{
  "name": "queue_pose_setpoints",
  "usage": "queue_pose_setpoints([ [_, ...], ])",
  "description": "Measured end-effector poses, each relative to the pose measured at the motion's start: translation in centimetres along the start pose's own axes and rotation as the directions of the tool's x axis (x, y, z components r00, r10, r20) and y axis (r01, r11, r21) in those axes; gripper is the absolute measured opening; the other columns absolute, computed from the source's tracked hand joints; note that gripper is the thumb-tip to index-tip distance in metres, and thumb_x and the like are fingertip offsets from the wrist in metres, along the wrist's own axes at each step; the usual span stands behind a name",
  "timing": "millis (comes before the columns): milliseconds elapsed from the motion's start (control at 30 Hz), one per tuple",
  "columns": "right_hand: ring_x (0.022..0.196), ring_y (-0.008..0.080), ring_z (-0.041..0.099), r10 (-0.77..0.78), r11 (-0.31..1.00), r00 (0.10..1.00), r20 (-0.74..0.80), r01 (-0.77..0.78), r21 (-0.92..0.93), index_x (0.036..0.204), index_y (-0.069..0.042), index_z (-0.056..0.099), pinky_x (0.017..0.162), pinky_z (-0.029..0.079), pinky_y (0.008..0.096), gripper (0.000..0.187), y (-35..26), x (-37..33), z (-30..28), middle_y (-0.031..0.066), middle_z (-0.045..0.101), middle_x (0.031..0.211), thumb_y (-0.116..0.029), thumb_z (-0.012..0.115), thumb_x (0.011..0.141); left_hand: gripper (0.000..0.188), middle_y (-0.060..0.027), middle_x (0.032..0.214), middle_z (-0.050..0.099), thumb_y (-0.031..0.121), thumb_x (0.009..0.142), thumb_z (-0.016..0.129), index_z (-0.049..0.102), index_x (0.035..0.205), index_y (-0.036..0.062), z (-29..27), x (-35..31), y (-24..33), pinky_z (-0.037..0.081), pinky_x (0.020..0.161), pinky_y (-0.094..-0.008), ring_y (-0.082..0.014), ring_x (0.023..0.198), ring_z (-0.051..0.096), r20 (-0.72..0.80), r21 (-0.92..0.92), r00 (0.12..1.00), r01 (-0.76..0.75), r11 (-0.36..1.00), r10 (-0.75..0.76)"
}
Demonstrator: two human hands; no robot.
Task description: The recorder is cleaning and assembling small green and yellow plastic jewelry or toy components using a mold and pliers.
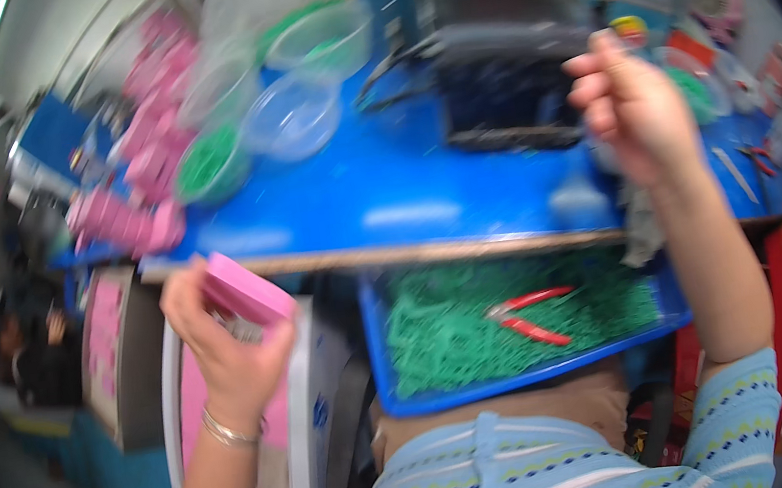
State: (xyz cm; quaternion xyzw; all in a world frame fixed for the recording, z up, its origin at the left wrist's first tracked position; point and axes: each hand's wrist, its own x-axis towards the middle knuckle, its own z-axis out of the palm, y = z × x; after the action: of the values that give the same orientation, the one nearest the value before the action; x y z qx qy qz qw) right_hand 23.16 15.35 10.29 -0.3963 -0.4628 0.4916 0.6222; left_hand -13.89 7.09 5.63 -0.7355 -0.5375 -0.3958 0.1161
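My left hand is raised below the edge of the blue worktable and holds a flat pink block between thumb and fingers. My right hand is lifted over the right part of the table, fingers curled in a loose fist; motion blur hides whether it holds anything. On my lap rests a blue tray filled with small green parts, with red-handled pliers lying on top.
Pink blocks are piled at the table's left. Clear bowls, some with green parts, stand behind them. A dark machine sits at the back centre. Hand tools lie at the right. White and pink boxes stand at my left.
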Motion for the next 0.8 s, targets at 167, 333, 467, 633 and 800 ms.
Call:
queue_pose_setpoints([
  [167, 0.044, 0.0019, 0.050, 0.010, 0.999, 0.999, 0.040, -0.012, 0.045, 0.097, -0.001, 0.058, 0.038, 0.038, 0.0126, 0.031, 0.7, 0.8, -1.6, 0.0003, 0.060, 0.065, -0.030, 0.046, 0.094, 0.080, -0.0228, 0.119, 0.035, 0.014, 0.064, 0.076, 0.027, 0.124, -0.0058, -6.2, -8.5, -8.1, 0.038, 0.094, -0.0390, -0.0361, 0.111, 0.041, 0.178, 0.378, 0.921, 0.260, 0.888, -0.346],
  [333, 0.049, -0.0002, 0.048, -0.010, 0.998, 0.997, 0.083, 0.015, -0.057, 0.102, -0.002, 0.058, 0.042, 0.037, 0.0108, 0.029, 1.4, 1.9, -3.4, -0.0013, 0.060, 0.069, -0.028, 0.049, 0.093, 0.068, -0.0233, 0.109, 0.041, 0.020, 0.063, 0.077, 0.039, 0.111, -0.0073, -9.8, -21.9, -9.6, 0.040, 0.091, -0.0382, -0.0356, 0.106, 0.043, 0.355, 0.487, 0.484, 0.634, 0.601, -0.799],
  [467, 0.051, 0.0017, 0.051, 0.009, 0.995, 0.998, 0.057, -0.003, -0.104, 0.111, 0.000, 0.055, 0.043, 0.039, 0.0121, 0.032, 1.3, 2.8, -5.3, 0.0018, 0.063, 0.078, -0.026, 0.045, 0.095, 0.046, -0.0209, 0.100, 0.048, 0.021, 0.064, 0.076, 0.053, 0.095, -0.0040, -9.7, -26.6, -10.7, 0.046, 0.079, -0.0374, -0.0311, 0.088, 0.053, 0.542, 0.462, 0.205, 0.738, 0.492, -0.815],
  [633, 0.057, 0.0035, 0.056, 0.023, 0.989, 0.987, 0.157, 0.000, -0.145, 0.107, -0.002, 0.056, 0.048, 0.043, 0.0119, 0.034, 1.4, 3.6, -6.7, 0.0018, 0.064, 0.078, -0.032, 0.044, 0.094, 0.034, -0.0174, 0.092, 0.056, 0.020, 0.068, 0.074, 0.056, 0.091, 0.0014, -9.3, -22.8, -13.8, 0.048, 0.068, -0.0353, -0.0252, 0.074, 0.058, 0.751, 0.417, 0.062, 0.728, 0.545, -0.658],
  [800, 0.052, 0.0015, 0.045, -0.067, 0.984, 0.997, -0.039, 0.059, -0.170, 0.107, -0.002, 0.056, 0.047, 0.038, 0.0120, 0.032, 1.7, 2.8, -5.7, -0.0005, 0.057, 0.071, -0.029, 0.046, 0.094, 0.051, -0.0220, 0.105, 0.056, 0.029, 0.067, 0.071, 0.054, 0.105, -0.0017, -4.7, -16.9, -16.6, 0.044, 0.083, -0.0383, -0.0350, 0.094, 0.054, 0.501, 0.574, 0.583, 0.330, 0.750, -0.640],
])
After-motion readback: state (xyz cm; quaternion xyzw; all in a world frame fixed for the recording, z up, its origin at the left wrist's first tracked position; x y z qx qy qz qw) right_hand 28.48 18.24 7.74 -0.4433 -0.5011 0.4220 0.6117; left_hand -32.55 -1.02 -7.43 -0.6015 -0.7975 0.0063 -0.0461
